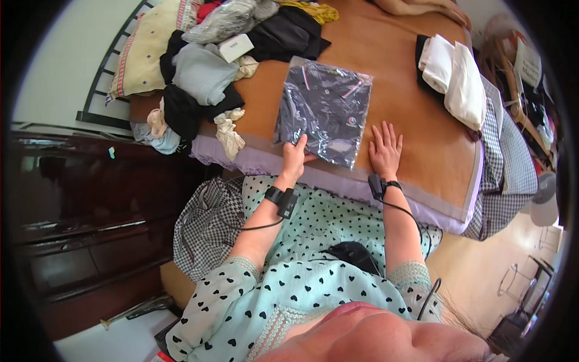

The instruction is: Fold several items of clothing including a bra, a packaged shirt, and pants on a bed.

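A dark folded shirt in a clear plastic bag (325,111) is in front of me, over the brown mat (393,59) of a bed. My left hand (295,158) grips its near left edge, with the thumb on top and the fingers partly hidden beneath. My right hand (386,149) lies palm down on the mat, just right of the bag, fingers apart and holding nothing. Each wrist wears a black strapped device with a cable.
Left on the bed are a grey garment (203,72), black clothing (287,31), a white box (236,47) and a yellow pillow (147,54). Folded white garments (457,81) lie at right. Another person's bare limb (420,7) shows at the top. A dark wooden cabinet (90,203) stands left.
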